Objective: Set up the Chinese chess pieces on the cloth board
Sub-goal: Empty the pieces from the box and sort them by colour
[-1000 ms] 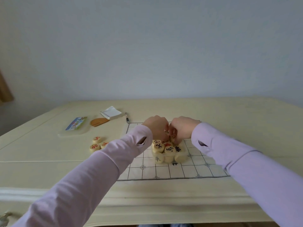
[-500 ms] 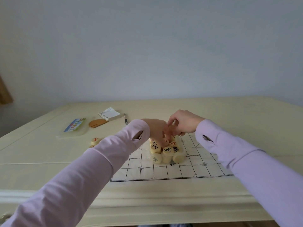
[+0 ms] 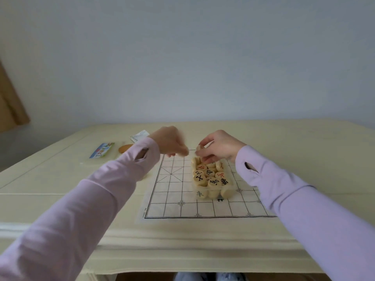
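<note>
Pinching a chess piece [image 3: 199, 148] in its fingers [image 3: 205, 141] just above the far end of the box [image 3: 232, 184], the right hand [image 3: 220, 148] is nearer the heaped pieces [image 3: 211, 176]; the blurred left hand [image 3: 170, 141] curls left of the box, grip unclear. The box stands on the cloth board [image 3: 172, 199].

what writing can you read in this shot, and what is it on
"士" in black: chess piece in the clear box.
"馬" in black: the neighbouring piece.
Other pieces, red and black characters: too blurred.
Print at the near-left edge of the cloth board: too small.
Blue packet: blurred.
</note>
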A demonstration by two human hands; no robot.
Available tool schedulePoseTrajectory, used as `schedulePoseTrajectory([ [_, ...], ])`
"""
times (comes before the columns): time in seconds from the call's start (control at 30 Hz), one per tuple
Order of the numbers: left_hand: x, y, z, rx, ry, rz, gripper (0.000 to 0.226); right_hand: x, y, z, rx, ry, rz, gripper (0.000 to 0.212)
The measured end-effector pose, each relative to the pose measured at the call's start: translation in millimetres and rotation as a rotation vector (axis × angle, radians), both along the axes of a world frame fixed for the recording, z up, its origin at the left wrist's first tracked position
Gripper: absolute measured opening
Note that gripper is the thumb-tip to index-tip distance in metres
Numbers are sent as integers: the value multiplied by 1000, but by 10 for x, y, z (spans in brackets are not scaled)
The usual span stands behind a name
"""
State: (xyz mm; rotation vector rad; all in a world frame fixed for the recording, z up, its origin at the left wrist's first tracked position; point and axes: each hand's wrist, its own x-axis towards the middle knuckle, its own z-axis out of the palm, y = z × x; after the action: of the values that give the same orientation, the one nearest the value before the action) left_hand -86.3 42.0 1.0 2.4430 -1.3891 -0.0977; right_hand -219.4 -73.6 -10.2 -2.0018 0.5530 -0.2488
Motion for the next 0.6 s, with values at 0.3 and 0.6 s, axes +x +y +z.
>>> schedulePoseTrajectory([
  [0.3,439,836,-235,80,59,322,14,548,862,-124,42,140,261,15],
  [0.6,673,1226,-339,228,139,423,5,1131,1096,-344,-461,192,162,37],
])
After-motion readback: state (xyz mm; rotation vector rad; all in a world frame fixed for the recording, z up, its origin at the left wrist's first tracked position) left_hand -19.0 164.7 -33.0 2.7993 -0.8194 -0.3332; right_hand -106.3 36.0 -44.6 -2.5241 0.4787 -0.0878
